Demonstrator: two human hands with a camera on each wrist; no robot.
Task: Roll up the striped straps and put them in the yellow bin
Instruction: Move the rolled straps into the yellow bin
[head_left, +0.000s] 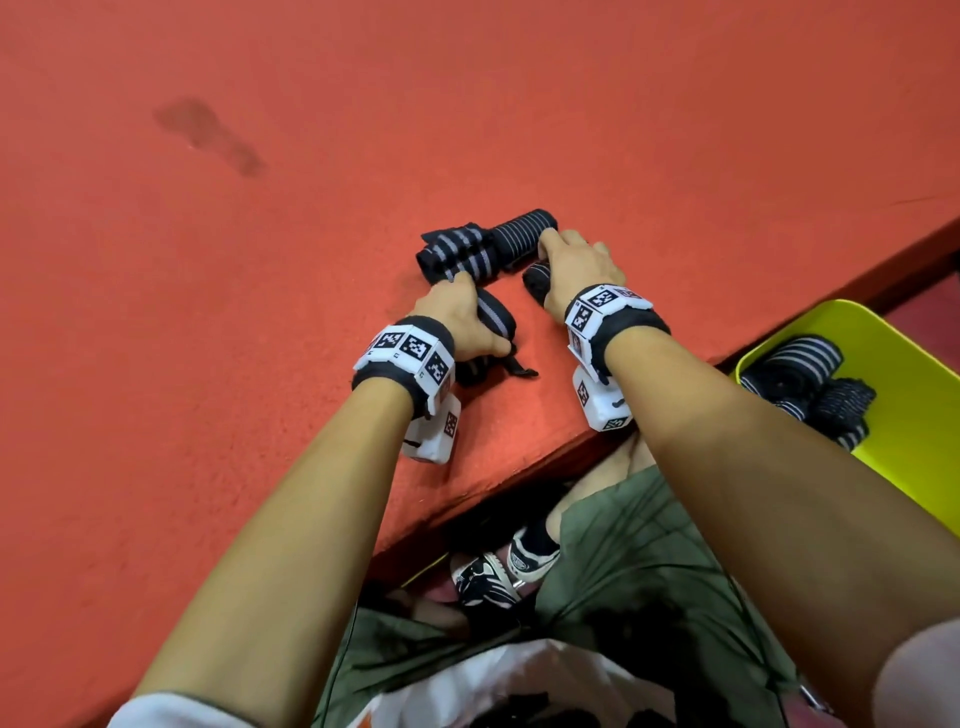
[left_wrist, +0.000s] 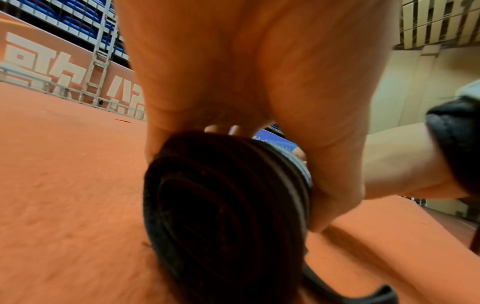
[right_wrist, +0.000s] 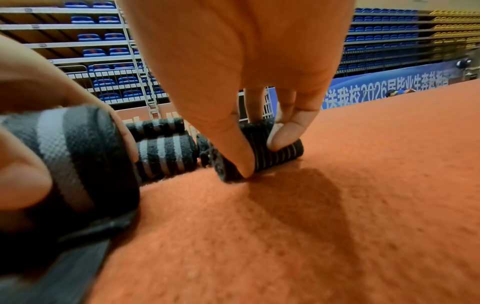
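Pinching thin-striped roll (right_wrist: 272, 156): right fingers (right_wrist: 283, 135) | left fingers (right_wrist: 23, 181) gripping wide-striped roll (right_wrist: 78, 164) | loose rolls (right_wrist: 166, 158) between

The head view looks steeply down from above onto a red platform (head_left: 260, 364) with both forearms reaching upward in frame. Each wrist view sits very low and close, looking along the platform (right_wrist: 337, 226) toward distant stadium seating (right_wrist: 103, 51); all three share it.
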